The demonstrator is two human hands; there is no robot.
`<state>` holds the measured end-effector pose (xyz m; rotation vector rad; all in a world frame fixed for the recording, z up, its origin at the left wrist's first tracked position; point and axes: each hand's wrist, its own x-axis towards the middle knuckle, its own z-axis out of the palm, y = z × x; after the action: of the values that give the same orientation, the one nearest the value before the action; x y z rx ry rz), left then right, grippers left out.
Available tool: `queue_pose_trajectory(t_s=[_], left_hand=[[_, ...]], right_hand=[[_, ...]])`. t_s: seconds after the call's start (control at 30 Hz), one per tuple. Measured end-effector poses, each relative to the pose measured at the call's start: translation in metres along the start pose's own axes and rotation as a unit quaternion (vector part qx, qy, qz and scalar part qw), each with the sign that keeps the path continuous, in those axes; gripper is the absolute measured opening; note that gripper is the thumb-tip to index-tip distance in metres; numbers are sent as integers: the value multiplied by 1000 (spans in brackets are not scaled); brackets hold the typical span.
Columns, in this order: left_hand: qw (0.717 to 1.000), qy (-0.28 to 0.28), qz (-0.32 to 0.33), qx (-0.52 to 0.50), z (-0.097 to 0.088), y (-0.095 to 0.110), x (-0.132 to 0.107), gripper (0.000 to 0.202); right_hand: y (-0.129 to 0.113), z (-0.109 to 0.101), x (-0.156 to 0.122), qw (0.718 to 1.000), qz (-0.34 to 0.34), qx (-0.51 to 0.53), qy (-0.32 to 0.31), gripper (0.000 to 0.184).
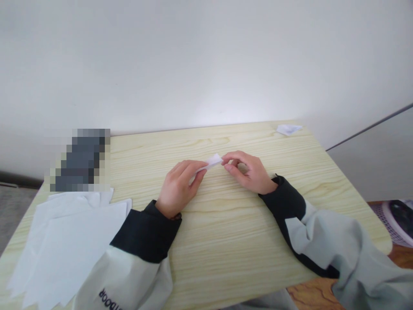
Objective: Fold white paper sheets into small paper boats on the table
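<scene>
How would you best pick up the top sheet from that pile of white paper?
Probably pinch the top sheet by its far right corner, coming from the table's bare middle: it lies flat, that corner juts out uncovered, and the left sleeve overlaps its near side.

You are sitting in what looks like a plain room of a home or small office, though which of the two cannot be told. A light wood-grain table (226, 241) stands pushed against a bare white wall (206, 56), with loose sheets of white paper (64, 249) spread at its left end. To your right, a white mesh basket (392, 224) sits on a brown wood-patterned floor (314, 292).
</scene>
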<state>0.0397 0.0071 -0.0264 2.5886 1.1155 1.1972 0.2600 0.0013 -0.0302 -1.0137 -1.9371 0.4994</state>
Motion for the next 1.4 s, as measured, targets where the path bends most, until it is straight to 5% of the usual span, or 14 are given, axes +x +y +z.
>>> queue_pose_trajectory(t_s=[0.37, 0.8, 1.4], left_hand=[[995, 8, -101, -24, -5, 8, 2, 16], [997, -7, -48, -52, -2, 7, -1, 15], [997, -8, 66, -33, 0, 4, 3, 10]], right_hand=[[2, 3, -1, 982, -161, -82, 51, 22], [1, 4, -2, 980, -130, -146, 32, 26], [1, 7, -2, 987, -123, -99, 22, 15]])
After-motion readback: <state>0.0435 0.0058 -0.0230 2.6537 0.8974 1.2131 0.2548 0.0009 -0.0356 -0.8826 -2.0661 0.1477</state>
